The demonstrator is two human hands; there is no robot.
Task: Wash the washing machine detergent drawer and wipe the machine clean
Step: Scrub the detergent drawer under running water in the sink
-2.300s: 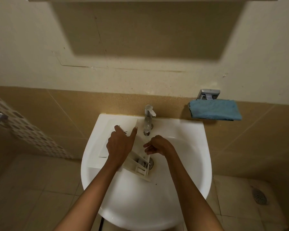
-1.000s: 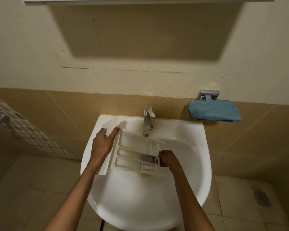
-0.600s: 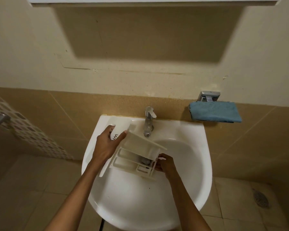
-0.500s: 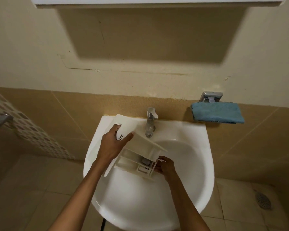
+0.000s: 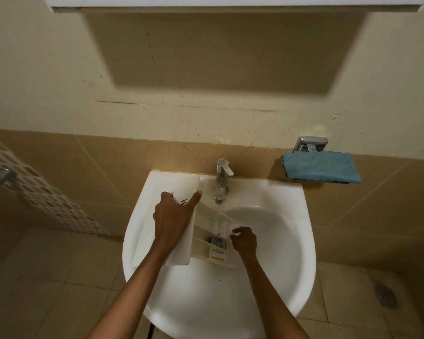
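Tiled wall (image 5: 108, 167) backs a white sink (image 5: 301, 241). The left hand (image 5: 171, 216) grips the front panel of the drawer (image 5: 206, 237), over the basin's left side below the tap (image 5: 222, 182). The right hand (image 5: 244, 242) curls at its right end; grip cannot be told. Cloth (image 5: 321, 167) hangs far right. Since 0.5 s ago, the panel has turned face-up.

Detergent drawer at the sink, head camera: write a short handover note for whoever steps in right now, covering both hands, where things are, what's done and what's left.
Left hand grips the detergent drawer by its front panel and holds it tilted over the sink, below the tap.
Right hand: fingers are curled at the drawer's other end; a firm grip can't be confirmed.
Blue cloth lies on the wall holder, untouched.
Done: the drawer is out and at the sink.
Left: finish washing it, then wipe the machine, which is not in view.
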